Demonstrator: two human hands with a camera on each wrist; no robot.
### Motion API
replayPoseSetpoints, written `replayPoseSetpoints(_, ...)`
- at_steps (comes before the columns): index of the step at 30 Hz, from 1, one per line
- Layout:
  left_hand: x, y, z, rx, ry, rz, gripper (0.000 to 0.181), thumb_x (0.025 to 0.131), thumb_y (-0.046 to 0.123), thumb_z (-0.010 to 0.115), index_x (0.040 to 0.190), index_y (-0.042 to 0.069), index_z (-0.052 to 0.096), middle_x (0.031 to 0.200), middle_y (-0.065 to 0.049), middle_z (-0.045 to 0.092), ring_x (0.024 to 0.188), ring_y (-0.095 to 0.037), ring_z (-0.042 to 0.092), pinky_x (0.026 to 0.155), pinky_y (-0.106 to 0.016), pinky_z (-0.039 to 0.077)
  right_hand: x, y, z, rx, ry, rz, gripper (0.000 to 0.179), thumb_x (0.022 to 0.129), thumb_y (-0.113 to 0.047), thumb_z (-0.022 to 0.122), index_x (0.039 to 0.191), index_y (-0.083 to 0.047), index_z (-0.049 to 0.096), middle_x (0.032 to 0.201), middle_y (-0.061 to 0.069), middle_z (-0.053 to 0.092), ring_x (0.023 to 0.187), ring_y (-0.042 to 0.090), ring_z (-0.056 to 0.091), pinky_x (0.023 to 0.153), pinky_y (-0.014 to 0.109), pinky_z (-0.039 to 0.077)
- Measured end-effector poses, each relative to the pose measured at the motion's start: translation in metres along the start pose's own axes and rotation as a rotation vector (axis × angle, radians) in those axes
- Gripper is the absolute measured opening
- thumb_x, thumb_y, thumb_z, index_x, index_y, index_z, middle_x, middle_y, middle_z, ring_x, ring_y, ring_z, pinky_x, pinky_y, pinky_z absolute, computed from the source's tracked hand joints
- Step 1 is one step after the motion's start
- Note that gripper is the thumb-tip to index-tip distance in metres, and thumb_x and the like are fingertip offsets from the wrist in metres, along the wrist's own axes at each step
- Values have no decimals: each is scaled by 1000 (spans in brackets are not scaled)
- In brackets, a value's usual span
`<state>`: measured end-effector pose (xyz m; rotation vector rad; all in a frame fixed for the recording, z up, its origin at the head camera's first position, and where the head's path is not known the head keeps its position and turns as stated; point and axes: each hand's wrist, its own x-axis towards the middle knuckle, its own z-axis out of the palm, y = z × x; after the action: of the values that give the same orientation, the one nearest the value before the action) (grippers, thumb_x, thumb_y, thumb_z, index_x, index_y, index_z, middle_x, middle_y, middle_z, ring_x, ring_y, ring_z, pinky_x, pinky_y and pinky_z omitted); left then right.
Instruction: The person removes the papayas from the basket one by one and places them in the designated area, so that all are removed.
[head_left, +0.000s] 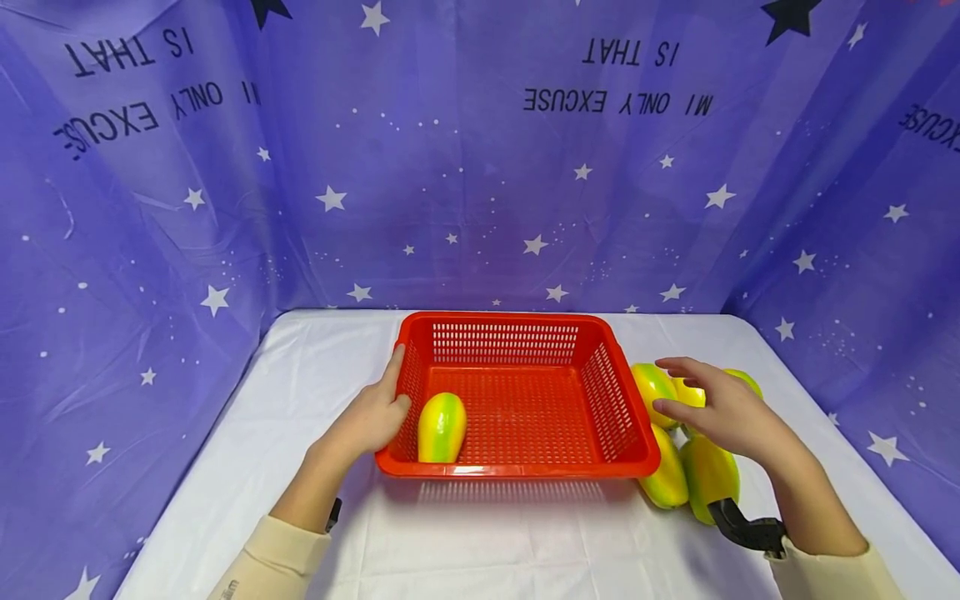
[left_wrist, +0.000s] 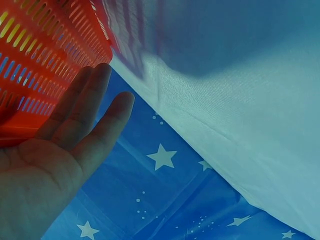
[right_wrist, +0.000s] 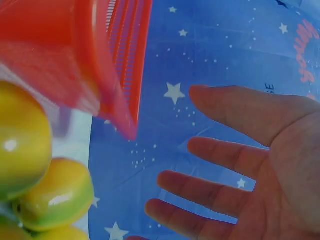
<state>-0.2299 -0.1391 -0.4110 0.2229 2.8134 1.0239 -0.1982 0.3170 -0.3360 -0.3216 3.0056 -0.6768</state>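
Observation:
A red perforated plastic basket [head_left: 510,471] stands on the table with one yellow-green mango [head_left: 442,427] inside, at its near left corner. My left hand [head_left: 377,414] holds the basket's left rim, thumb over the inner side and index finger along the edge. In the left wrist view its other fingers [left_wrist: 95,132] extend straight outside the slotted wall. Past the right rim, my right hand [head_left: 723,408] hovers over several more mangoes [head_left: 663,475], fingers spread and thumb apart. The right wrist view shows nothing in that palm [right_wrist: 300,165], with mangoes [right_wrist: 55,195] off to the side.
A white cloth [head_left: 480,550] covers the table. Purple star-printed curtains [head_left: 487,183] enclose it at the back and both sides. The loose mangoes lie bunched against the basket's right side. Each forearm wears a beige sleeve, with a black strap mount [head_left: 750,529] on the right wrist.

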Motion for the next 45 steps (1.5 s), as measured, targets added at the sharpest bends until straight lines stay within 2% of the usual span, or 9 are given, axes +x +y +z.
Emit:
replayPoseSetpoints(8,0,0,0,-5,2,-7,79,102,19,42,168,16,-3,149,-30,53,112,-35,65,104,-55,47,11,-18,4,35,-26,-16,65,95,-39,73,149,-10,52,144,21,60,130,49,53,93,70,49)
replayPoseSetpoints(20,0,-1,1,-1,9,-6,79,102,18,41,168,15,-1,147,-29,54,108,-33,66,102,-55,48,27,-47,12,63,-13,-95,62,95,-38,73,147,-10,55,144,20,60,131,46,55,99,67,49)
replayPoseSetpoints(28,0,-2,1,-12,10,-15,79,102,19,42,168,17,-1,147,-29,54,112,-35,66,104,-56,48,39,-68,21,105,-17,-147,60,95,-33,74,147,-11,55,149,18,57,135,44,53,108,66,42)
replayPoseSetpoints(35,0,-2,1,-19,6,-15,79,102,18,42,168,16,-2,148,-29,53,116,-36,65,106,-58,47,49,-85,34,134,-30,-175,62,93,-30,76,148,-11,55,147,15,58,133,42,55,107,64,44)
replayPoseSetpoints(45,1,-2,0,-29,6,-24,79,102,19,42,168,18,-2,146,-28,55,107,-33,66,103,-55,49,62,-107,50,179,-42,-200,63,91,-29,77,148,-13,56,148,9,59,131,36,58,107,58,47)
